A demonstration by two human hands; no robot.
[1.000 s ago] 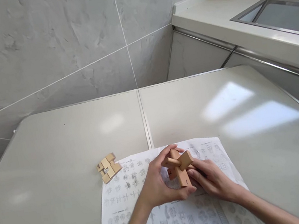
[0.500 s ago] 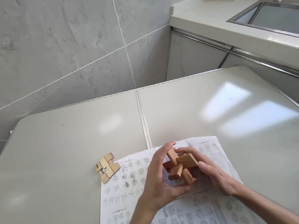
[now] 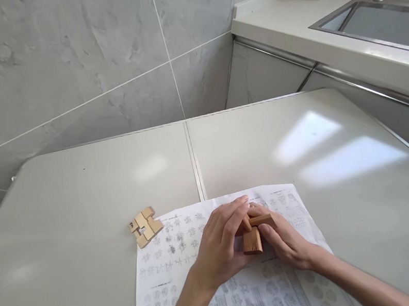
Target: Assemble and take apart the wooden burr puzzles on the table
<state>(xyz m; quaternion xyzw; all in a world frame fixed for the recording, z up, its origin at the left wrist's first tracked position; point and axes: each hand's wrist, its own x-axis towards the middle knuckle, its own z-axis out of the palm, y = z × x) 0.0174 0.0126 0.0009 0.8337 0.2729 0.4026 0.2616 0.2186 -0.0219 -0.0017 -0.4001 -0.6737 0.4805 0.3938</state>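
A reddish-brown wooden block puzzle (image 3: pixel 252 240) of interlocking pieces is held between both hands, above a printed paper sheet (image 3: pixel 186 229). My left hand (image 3: pixel 221 241) wraps over its left side and top, with the thumb beneath and the fingers covering part of it. My right hand (image 3: pixel 284 239) grips the right side, its thumb against a piece that sticks out to the right. A lighter, flat wooden piece marked 3 (image 3: pixel 145 226) lies at the sheet's upper left corner, away from both hands.
The pale table (image 3: pixel 81 210) has a seam down its middle and bright reflections on the right. A grey tiled wall (image 3: pixel 93 51) stands behind it. At the upper right is a white counter (image 3: pixel 285 24) with a metal-framed sink or recess.
The wooden puzzle has been turned, so a broad block end now faces me. My left fingers have moved over its top, and less of it shows.
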